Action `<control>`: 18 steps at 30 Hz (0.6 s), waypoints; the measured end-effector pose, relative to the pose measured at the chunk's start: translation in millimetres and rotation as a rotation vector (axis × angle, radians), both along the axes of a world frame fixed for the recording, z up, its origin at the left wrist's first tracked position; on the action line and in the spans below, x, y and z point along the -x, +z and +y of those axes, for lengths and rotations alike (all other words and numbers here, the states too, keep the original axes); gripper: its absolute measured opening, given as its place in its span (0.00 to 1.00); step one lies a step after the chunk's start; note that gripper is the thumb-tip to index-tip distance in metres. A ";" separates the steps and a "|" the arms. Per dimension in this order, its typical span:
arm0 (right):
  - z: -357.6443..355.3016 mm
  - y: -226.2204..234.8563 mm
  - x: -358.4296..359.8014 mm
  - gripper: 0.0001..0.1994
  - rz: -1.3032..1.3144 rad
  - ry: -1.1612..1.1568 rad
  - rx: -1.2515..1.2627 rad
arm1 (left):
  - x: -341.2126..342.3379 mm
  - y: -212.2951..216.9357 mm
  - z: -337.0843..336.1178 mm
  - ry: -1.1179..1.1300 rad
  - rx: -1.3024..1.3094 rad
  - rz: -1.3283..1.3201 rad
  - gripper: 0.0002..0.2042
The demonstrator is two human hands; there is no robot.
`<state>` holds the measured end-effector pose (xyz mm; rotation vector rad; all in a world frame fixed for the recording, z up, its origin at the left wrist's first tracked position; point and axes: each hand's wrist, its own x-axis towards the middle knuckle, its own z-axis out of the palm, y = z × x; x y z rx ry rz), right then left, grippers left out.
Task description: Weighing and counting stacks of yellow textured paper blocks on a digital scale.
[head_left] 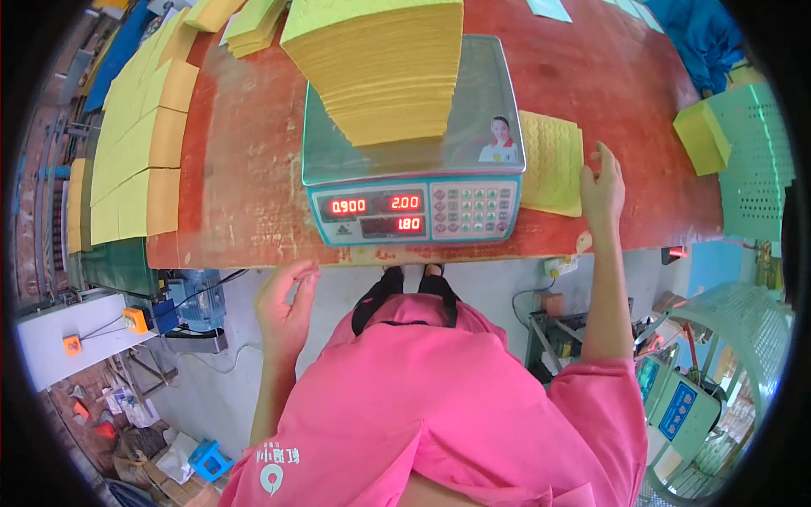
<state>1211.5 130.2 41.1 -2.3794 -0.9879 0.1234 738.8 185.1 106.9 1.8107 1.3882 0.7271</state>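
Observation:
A tall stack of yellow paper sheets (384, 80) stands on the metal pan of a teal digital scale (498, 110), whose red display is lit. Right of the scale, partly behind its edge, lies a low pile of embossed yellow sheets (553, 169). My right hand (603, 188) is just beside that pile, fingers loosely bent and apart, holding nothing; whether a fingertip touches the sheets I cannot tell. In front of the table's near edge, below and left of the scale, my left hand (289, 306) hangs free, with its fingers loosely curled and a gap to the thumb.
The worn red table (241, 169) bears rows of yellow paper bundles (139, 165) at left. At right are a yellow bundle (703, 138) and a green perforated panel (752, 160). Below are a motor (201, 300), a blue stool (209, 460) and a green machine (684, 410).

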 end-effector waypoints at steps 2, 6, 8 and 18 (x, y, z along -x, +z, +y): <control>-3.6 9.4 3.0 0.24 -0.015 0.026 -0.060 | 1.1 0.7 2.3 0.010 -0.026 -0.016 0.08; 21.9 31.4 39.3 0.21 0.226 0.215 -0.392 | 11.6 -0.1 33.6 0.067 0.016 -0.096 0.11; 41.8 45.3 62.4 0.19 0.511 0.286 -0.547 | 1.6 2.4 59.1 0.082 0.086 -0.241 0.13; 184.0 22.0 141.7 0.25 0.945 0.390 -0.784 | -123.7 -26.3 220.0 -0.203 0.546 -1.146 0.25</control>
